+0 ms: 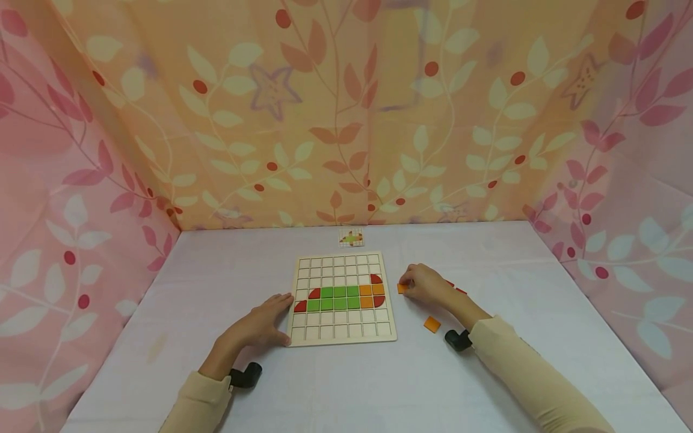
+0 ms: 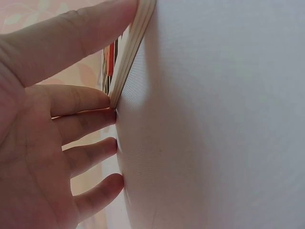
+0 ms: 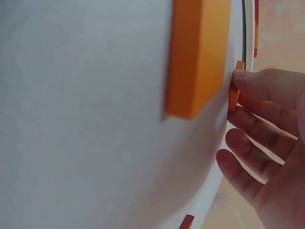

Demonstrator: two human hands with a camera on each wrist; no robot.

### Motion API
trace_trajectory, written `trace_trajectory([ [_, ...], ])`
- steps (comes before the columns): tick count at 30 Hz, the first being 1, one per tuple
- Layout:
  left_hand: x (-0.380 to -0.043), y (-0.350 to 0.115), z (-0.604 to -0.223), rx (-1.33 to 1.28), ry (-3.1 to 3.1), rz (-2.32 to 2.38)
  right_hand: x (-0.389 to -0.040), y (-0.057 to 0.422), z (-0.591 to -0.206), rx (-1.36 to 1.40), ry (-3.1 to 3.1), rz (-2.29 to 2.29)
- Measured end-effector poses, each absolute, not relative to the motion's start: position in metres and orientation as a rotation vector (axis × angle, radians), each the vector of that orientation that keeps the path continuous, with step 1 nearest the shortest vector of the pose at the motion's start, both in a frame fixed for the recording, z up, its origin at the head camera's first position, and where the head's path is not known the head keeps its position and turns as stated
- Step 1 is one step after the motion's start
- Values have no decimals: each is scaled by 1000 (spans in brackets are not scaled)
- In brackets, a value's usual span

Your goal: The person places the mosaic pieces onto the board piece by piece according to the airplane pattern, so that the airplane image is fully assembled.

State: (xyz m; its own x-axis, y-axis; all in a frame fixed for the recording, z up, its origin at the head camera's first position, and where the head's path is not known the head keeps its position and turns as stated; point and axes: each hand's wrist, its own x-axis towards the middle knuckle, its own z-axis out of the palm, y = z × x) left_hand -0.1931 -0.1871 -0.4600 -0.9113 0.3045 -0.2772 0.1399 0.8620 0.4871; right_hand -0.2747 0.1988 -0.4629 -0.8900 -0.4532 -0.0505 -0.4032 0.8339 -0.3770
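Observation:
A wooden grid board [image 1: 341, 332] lies on the table, with a band of green square tiles [image 1: 340, 292], orange ones [image 1: 366, 302] at its right and red rounded tiles [image 1: 300, 307] at both ends. My left hand [image 1: 264, 322] rests against the board's left edge, its thumb by the near corner and its fingers extended, as the left wrist view also shows. Just right of the board, my right hand [image 1: 428, 284] pinches an orange tile [image 3: 234, 98] between thumb and fingers, low over the cloth. Another orange tile [image 1: 432, 325] lies nearer, below the right wrist.
Red tiles [image 1: 461, 291] lie partly hidden behind the right forearm. Beyond the board's far edge is a small pattern card [image 1: 352, 237]. White cloth covers the table [image 1: 335, 391], and patterned curtains [image 1: 325, 120] stand at the back and both sides.

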Motion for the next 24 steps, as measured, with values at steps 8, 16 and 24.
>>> trace_trajectory([
  [8, -194, -187, -461, 330, 2690, 661, -276, 199, -464, -665, 2868, -538],
  [16, -194, -188, -462, 335, 2694, 659, -278, 198, -461, -663, 2841, -522],
  [24, -193, -188, -461, 326, 2688, 673, -281, 196, -452, -656, 2846, -558],
])
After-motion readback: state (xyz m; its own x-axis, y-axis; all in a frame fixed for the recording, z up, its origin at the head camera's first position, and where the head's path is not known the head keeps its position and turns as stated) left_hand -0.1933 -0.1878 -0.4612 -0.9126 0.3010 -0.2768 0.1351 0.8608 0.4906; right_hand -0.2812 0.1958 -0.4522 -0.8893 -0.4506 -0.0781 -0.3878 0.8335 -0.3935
